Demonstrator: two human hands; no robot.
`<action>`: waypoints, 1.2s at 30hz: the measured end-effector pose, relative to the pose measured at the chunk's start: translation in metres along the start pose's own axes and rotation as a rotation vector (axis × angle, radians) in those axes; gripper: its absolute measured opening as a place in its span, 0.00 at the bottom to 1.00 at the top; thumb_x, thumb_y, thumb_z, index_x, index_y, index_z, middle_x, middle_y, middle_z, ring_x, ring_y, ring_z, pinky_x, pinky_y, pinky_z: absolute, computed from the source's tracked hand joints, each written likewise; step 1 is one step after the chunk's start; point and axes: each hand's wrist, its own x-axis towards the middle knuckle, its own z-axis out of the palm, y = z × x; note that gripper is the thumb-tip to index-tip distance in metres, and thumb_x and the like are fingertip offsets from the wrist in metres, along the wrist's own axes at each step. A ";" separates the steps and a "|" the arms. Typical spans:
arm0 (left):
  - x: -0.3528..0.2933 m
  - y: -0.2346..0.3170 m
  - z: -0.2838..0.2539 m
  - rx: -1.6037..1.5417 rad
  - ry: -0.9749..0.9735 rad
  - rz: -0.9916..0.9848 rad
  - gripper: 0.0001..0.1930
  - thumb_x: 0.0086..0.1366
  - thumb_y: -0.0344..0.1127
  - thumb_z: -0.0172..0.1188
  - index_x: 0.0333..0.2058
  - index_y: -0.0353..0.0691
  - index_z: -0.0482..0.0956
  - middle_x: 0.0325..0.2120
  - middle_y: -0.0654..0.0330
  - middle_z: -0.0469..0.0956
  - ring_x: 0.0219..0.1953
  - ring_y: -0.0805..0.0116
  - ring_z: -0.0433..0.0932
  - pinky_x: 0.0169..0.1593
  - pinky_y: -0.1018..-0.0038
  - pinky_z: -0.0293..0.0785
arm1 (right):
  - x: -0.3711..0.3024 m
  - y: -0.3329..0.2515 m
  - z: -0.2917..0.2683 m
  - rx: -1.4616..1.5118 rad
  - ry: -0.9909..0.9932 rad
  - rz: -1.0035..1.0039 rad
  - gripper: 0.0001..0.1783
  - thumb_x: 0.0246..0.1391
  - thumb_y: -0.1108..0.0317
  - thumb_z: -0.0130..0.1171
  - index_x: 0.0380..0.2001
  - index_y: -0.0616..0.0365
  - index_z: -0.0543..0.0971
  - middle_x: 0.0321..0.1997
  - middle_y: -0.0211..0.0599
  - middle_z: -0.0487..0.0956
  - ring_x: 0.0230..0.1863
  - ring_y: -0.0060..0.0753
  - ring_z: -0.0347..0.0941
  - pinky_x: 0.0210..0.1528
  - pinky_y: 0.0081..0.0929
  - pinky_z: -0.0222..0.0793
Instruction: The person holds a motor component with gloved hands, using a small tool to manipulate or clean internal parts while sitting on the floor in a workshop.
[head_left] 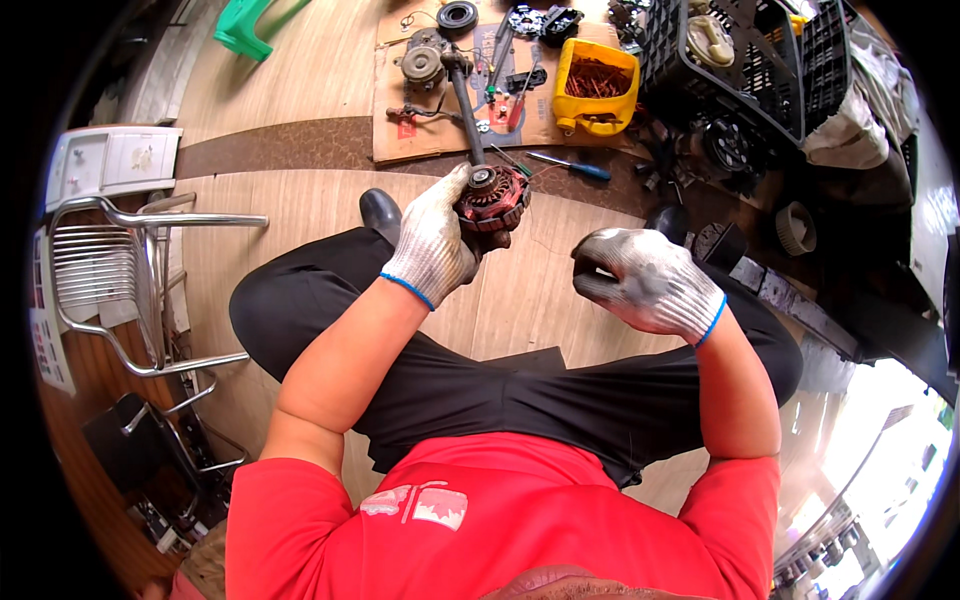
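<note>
My left hand, in a white knit glove with a blue cuff, grips a round motor stator with reddish copper windings and a metal hub at its top. The stator is held up in front of me, between my knees and the cardboard. Apart from it, to the right, my right hand is raised in a matching glove with dark, dirty fingers. Its fingers curl toward the thumb, leaving a small gap; whether anything small is in them is hidden. Beyond the stator, a metal rod reaches back to a motor housing.
Flattened cardboard bears tools and parts. A yellow cut container holds copper scraps. A blue-handled screwdriver lies at the cardboard's near edge. Black crates stand far right, a metal chair left, a green stool far left.
</note>
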 end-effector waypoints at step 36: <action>0.018 -0.029 -0.036 0.873 -0.138 0.771 0.17 0.76 0.40 0.49 0.55 0.35 0.73 0.47 0.53 0.80 0.41 0.63 0.86 0.26 0.70 0.86 | 0.028 -0.002 0.042 1.200 -0.309 0.572 0.24 0.62 0.53 0.61 0.53 0.59 0.80 0.41 0.37 0.84 0.32 0.24 0.80 0.31 0.23 0.75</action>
